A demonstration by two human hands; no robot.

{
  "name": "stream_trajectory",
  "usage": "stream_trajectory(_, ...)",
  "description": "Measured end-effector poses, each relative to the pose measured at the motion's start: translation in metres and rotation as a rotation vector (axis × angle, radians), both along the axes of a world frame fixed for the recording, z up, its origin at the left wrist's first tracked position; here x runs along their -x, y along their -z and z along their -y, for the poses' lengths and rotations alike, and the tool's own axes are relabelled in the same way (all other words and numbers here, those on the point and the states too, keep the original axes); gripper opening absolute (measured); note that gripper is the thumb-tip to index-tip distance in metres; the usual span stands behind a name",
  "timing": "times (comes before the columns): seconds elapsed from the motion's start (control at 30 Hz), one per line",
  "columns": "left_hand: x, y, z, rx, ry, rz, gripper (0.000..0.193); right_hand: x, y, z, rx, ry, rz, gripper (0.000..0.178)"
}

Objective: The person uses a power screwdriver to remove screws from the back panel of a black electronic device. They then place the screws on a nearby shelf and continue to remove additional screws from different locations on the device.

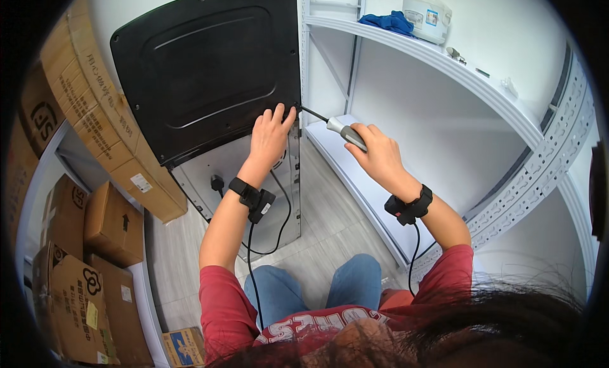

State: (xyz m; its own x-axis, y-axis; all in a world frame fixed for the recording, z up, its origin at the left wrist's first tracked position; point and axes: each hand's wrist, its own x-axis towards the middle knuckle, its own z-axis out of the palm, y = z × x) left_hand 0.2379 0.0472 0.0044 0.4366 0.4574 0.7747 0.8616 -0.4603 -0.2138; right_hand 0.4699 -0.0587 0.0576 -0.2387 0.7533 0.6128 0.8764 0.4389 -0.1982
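Through my head camera the white metal rack (469, 76) takes up the right side. I see the grey appliance body (269, 233) ahead, its black panel (212, 63) rising at the back. A tall carton (108, 114) leans to the panel's left; a white cooker (427, 18) sits up on the rack. The left hand (269, 136) lies at the panel's lower right corner, fingers slightly spread; I can't tell whether they pinch anything. The right hand (379, 153) has its fingers wrapped round the screwdriver (342, 132), whose shaft slants up-left to that corner, ending just beside the left fingertips; I can't tell what its tip touches.
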Motion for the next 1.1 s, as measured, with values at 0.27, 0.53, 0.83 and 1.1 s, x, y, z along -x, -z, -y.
stream_trajectory(0.27, 0.001, 0.000, -0.001, -0.018, 0.004, -0.005, 0.055, 0.002, -0.002, -0.002, -0.034, 0.000, -0.007, 0.028)
stream_trajectory(0.53, -0.001, 0.000, -0.003, -0.013, -0.033, -0.002, 0.057, 0.003, -0.006, -0.001, -0.022, -0.010, -0.036, 0.028)
stream_trajectory(0.83, -0.005, 0.000, -0.002, -0.043, -0.080, -0.030, 0.053, 0.006, -0.008, -0.002, -0.003, 0.011, -0.012, 0.028)
stream_trajectory(1.1, -0.006, -0.003, 0.000, -0.038, -0.054, -0.007, 0.050, 0.006, -0.020, 0.003, -0.128, -0.128, -0.006, 0.036)
